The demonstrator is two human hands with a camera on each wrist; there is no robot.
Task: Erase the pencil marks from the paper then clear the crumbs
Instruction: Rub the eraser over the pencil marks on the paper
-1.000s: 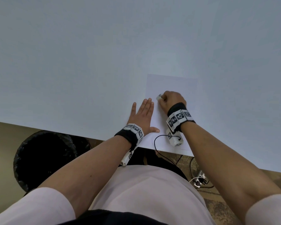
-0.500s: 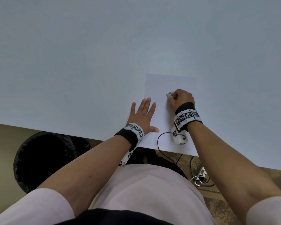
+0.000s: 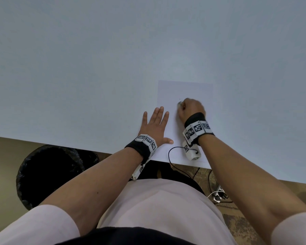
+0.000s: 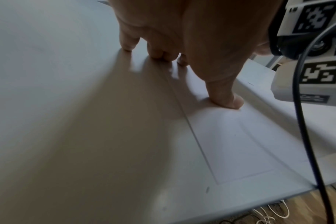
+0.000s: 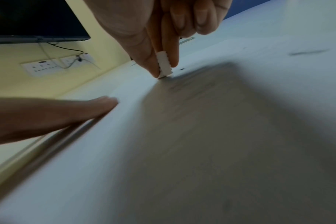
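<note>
A white sheet of paper lies on the pale table near its front edge. My right hand pinches a small white eraser between thumb and fingers, its tip pressed on the paper. A tiny dark speck sits just beyond the eraser, and a faint grey smear shows further right. My left hand lies flat with fingers spread, holding down the paper's left edge; its thumb presses on the sheet.
A black-lined bin stands on the floor left of my body, below the table's front edge. Cables and a power strip lie on the floor to the right. A wall socket panel and dark screen show behind.
My right hand with the eraser moved right across the paper, then slightly back left and away from me. The left hand stays flat on the sheet's edge.
</note>
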